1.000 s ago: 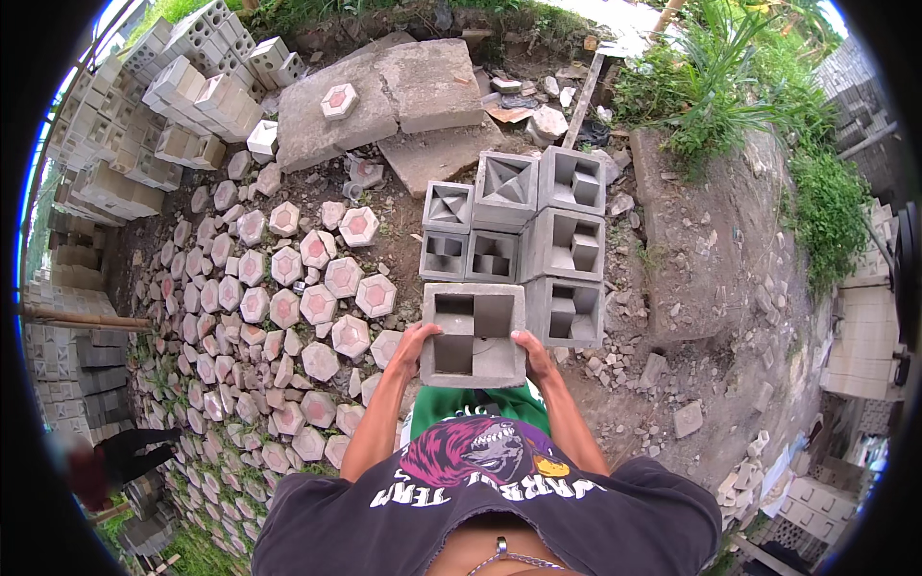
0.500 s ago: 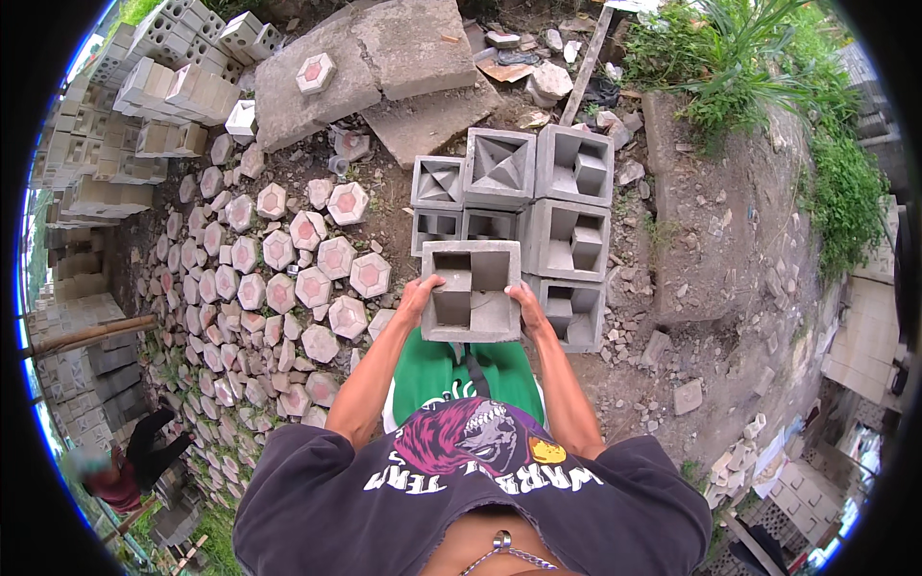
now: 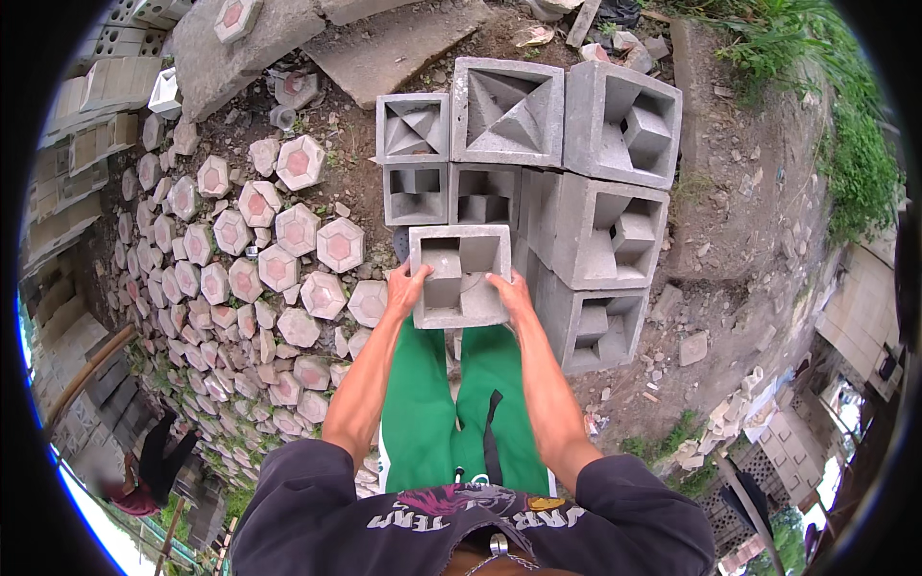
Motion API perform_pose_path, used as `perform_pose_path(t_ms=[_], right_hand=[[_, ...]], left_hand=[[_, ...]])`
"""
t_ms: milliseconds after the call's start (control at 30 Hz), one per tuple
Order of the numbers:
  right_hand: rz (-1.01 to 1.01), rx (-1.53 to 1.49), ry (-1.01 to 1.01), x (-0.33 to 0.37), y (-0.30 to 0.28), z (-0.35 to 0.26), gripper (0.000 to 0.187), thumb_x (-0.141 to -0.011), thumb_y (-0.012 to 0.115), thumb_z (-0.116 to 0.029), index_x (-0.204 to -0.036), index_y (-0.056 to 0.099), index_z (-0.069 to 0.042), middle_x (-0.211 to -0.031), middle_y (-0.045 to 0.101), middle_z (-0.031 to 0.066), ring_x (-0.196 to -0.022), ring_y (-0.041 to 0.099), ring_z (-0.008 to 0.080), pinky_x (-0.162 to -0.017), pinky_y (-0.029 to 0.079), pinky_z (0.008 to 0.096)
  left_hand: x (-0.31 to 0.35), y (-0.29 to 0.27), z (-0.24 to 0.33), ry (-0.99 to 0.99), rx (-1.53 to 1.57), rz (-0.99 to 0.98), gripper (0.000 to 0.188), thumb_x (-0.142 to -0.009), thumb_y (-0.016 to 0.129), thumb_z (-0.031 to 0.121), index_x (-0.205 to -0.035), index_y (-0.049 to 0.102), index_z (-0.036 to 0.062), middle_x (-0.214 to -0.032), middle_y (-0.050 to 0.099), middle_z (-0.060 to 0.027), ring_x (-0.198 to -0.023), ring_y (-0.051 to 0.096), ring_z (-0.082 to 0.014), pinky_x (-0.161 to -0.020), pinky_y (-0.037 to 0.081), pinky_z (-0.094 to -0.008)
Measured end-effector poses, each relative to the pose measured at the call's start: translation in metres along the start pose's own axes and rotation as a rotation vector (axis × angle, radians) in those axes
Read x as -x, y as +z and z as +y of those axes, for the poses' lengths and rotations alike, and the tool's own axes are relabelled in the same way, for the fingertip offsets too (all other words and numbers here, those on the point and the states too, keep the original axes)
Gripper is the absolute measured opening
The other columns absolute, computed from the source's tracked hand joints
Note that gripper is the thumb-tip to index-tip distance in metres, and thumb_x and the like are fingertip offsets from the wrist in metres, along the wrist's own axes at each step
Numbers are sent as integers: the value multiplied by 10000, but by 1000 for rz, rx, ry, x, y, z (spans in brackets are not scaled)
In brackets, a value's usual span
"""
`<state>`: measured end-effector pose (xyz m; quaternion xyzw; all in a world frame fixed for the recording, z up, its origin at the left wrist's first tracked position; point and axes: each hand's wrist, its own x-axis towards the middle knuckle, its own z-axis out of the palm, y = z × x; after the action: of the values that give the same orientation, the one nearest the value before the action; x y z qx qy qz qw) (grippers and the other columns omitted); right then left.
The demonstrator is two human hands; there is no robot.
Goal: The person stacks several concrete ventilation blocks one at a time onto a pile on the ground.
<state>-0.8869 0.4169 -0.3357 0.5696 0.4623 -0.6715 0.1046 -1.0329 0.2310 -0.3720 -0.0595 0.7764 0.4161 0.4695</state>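
Near the centre of the frame we see a gray concrete block (image 3: 460, 278) with stepped recesses, grasped between two bare hands. The left hand (image 3: 410, 284) grips its left side and the right hand (image 3: 511, 290) its right side, thumbs over the rim. We cannot tell whether its far edge touches the stack behind.

Just above it in the frame we find two smaller blocks (image 3: 417, 213), with a small pyramid-faced block (image 3: 413, 128) and a larger pyramid-faced block (image 3: 509, 110) higher up. Right of centre, three stepped blocks (image 3: 663, 235) form a column.

We see hexagonal pavers (image 3: 298, 228) spread over the ground at left, a broken slab (image 3: 394, 48) towards the top, and green plants (image 3: 850, 144) at upper right. Green trousers (image 3: 418, 413) show below the held block, and another person (image 3: 163, 470) appears at lower left.
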Motion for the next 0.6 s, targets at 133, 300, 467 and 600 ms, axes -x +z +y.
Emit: perform_pose_path(t_ms=[133, 300, 467, 600], right_hand=[[232, 241, -104, -86, -6, 81, 469, -777, 662, -218, -1175, 580, 15, -1037, 674, 189, -1006, 636, 331, -873, 473, 402], [376, 379, -156, -132, 17, 75, 425, -797, 631, -225, -1135, 585, 27, -1050, 651, 248, -1034, 608, 395, -884, 466, 426], [498, 539, -187, -190, 7, 69, 489, -797, 646, -266, -1155, 563, 55, -1101, 615, 292, -1065, 575, 432, -917, 447, 453], [443, 487, -281, -215, 0, 61, 563, -823, 617, -323, -1215, 521, 70, -1166, 569, 322, -1131, 523, 452, -963, 414, 457]], left_hand=[[-63, 28, -6, 103, -119, -28, 649, -705, 665, 373, -1209, 584, -27, -977, 688, -198, -900, 645, -261, -843, 470, -343], [-135, 37, -28, 58, -117, -114, 701, -697, 658, 380, -1269, 543, -9, -1035, 671, -212, -933, 636, -283, -871, 460, -340], [-187, 58, -38, 81, -85, -70, 664, -715, 646, 384, -1244, 555, -7, -1016, 671, -204, -925, 630, -268, -857, 463, -343], [-204, 69, -31, 134, 75, -81, 638, -726, 646, 368, -1232, 560, -12, -1034, 665, -190, -915, 621, -263, -844, 464, -347]])
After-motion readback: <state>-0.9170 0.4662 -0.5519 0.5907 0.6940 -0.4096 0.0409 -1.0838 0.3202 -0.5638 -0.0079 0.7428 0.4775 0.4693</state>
